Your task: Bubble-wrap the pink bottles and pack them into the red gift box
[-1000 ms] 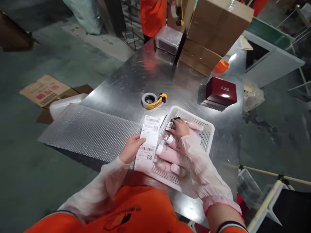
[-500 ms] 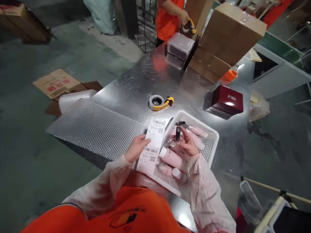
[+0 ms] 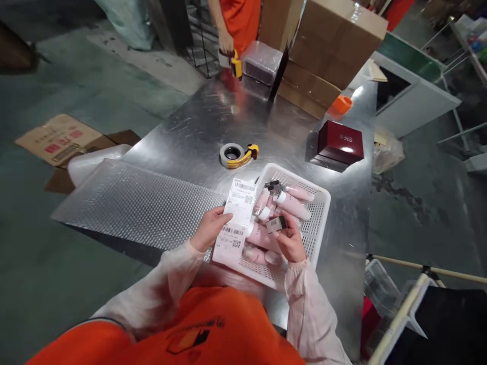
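1. Clock directions are taken from the centre of the basket, with 12 pointing away from the wearer.
2. The left hand (image 3: 208,229) pinches a long white paper sheet printed with barcodes and square codes (image 3: 238,219), thumb on top and fingers closed to the paper's thickness. The sheet overlaps the basket's rim at 9 o'clock.
3. The right hand (image 3: 292,239) grips a small dark box with a greyish face (image 3: 276,224) between thumb and fingers, parted just by the box's width. Both are over the middle of the basket.
4. The white perforated plastic basket (image 3: 319,215) holds pale pink tubes with white caps (image 3: 293,206); a small black box (image 3: 272,185) is inside at 11.
5. On the shiny metal table (image 3: 182,137), a yellow tape dispenser with a clear roll (image 3: 239,156) lies between 10 and 11, a glossy dark-red box (image 3: 340,143) sits at 1, and a translucent bubble-wrap sheet (image 3: 140,208) spreads towards 9.
6. Far off at 11, a co-worker's hand (image 3: 225,41) holds another yellow tape dispenser (image 3: 236,66).
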Available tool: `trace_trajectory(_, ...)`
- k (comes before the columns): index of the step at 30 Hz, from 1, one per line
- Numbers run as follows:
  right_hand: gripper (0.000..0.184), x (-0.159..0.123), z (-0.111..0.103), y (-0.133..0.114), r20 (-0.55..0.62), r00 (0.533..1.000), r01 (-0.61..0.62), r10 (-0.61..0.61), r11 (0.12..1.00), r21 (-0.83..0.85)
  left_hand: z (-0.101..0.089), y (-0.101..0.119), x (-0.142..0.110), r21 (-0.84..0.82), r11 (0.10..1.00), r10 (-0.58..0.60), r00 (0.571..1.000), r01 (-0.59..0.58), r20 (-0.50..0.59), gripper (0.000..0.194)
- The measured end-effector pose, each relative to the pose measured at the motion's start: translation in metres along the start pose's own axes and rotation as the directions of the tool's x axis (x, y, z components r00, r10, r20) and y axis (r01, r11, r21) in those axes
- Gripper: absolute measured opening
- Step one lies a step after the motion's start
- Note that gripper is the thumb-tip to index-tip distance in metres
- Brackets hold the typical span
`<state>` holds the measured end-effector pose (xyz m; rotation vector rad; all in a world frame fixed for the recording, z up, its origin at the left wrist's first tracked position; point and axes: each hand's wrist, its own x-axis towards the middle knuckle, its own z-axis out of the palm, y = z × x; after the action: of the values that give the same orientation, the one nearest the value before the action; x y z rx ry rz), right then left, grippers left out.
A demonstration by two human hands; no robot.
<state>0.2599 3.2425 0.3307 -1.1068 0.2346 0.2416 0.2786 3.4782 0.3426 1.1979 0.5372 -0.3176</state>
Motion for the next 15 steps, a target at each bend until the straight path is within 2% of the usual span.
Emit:
trace_trajectory(7,0.058,-0.013,0.004,-0.007,0.071,0.989,-0.138,0.129,0.980,0.142,0.004,-0.002,-0.004,-0.023,1.000,-0.013,1.000,0.013,0.016,0.039)
trace_trajectory(15,0.045,-0.007,0.004,-0.009,0.083,0.967,-0.248,0.239,0.962,0.113,0.005,-0.002,-0.004,-0.040,0.999,-0.003,1.000,0.004,0.010,0.038)
